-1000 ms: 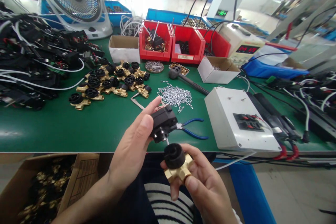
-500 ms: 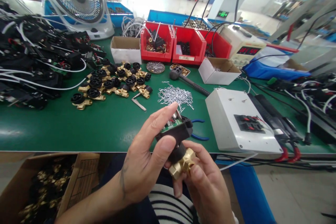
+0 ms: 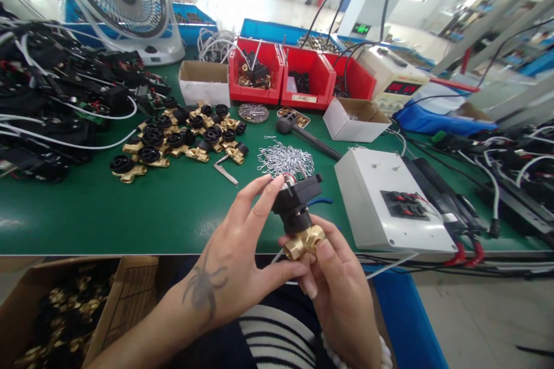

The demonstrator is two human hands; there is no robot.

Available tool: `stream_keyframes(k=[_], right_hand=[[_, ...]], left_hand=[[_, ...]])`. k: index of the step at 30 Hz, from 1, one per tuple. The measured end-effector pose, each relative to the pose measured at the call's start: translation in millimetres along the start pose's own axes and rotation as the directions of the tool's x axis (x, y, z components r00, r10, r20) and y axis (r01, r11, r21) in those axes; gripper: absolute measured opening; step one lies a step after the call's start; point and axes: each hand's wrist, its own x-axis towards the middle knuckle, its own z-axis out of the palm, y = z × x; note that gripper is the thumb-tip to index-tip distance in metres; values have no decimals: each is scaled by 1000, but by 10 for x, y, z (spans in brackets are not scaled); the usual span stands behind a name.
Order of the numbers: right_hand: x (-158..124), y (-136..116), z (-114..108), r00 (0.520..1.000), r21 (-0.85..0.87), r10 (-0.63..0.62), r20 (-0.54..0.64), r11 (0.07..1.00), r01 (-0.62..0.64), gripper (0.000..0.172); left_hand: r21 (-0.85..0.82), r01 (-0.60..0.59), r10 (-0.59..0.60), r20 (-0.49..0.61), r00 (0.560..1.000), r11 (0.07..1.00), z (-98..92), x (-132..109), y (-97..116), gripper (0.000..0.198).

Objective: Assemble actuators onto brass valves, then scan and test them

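Note:
A brass valve body (image 3: 305,241) is pinched between the thumb and fingers of my right hand (image 3: 341,277), close to my lap. On top of it sits a black valve actuator (image 3: 298,199), upright with a slight tilt. My left hand (image 3: 238,242) wraps around the actuator's left side, fingertips at its top edge and thumb stretched beneath the brass body. Part of the actuator is hidden behind those fingers. Just beyond the assembly lies a heap of silver spring clips (image 3: 285,160), and a blue plier handle (image 3: 320,201) shows past the actuator.
Brass valves with black tops (image 3: 149,154) lie grouped at left. A black mallet (image 3: 307,135) rests before the red bins (image 3: 305,89). A grey switch box (image 3: 363,207) stands to the right. Below the table's left edge is a cardboard box (image 3: 130,300) of valves.
The valve and actuator have turned in my hands, so the green circuit board no longer shows. My left thumb has moved from the actuator down to below the brass body.

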Motion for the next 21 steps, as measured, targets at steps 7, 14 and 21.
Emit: stream_keyframes(k=[7, 14, 21], right_hand=[[55, 8, -152, 943, -303, -332, 19, 897, 322, 41], [213, -145, -24, 884, -179, -467, -31, 873, 454, 49], [227, -240, 126, 880, -91, -444, -166, 896, 435, 36]], left_hand=[[65, -39, 47, -127, 991, 997, 86, -30, 83, 86], [0, -79, 78, -130, 988, 997, 241, -101, 214, 99], [-58, -109, 96, -198, 976, 992, 316, -118, 295, 95]])
